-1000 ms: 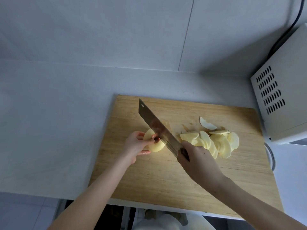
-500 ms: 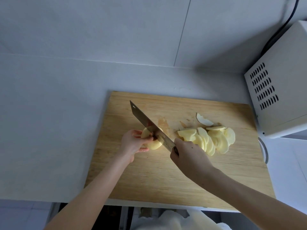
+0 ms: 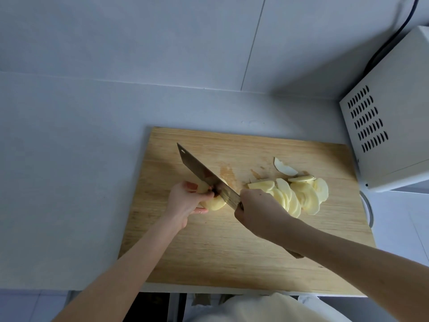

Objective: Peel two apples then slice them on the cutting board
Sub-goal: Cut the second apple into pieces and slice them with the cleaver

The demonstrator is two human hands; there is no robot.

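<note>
1. The left hand point(image 3: 185, 201) curls its fingers round a peeled apple piece point(image 3: 217, 204) near the middle of the cutting board point(image 3: 232, 252).
2. The right hand point(image 3: 260, 212) wraps its fingers round the cleaver point(image 3: 204, 175) handle, and the blade touches the apple piece.
3. Apple slices point(image 3: 299, 196) lie fanned toward the board's right side.
4. The board lies on the grey worktop point(image 3: 69, 182).

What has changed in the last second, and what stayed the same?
Little changed: the knife in the right hand edged slightly lower on the apple piece. The left hand keeps holding that piece; the slices and cutting board stayed put.
</note>
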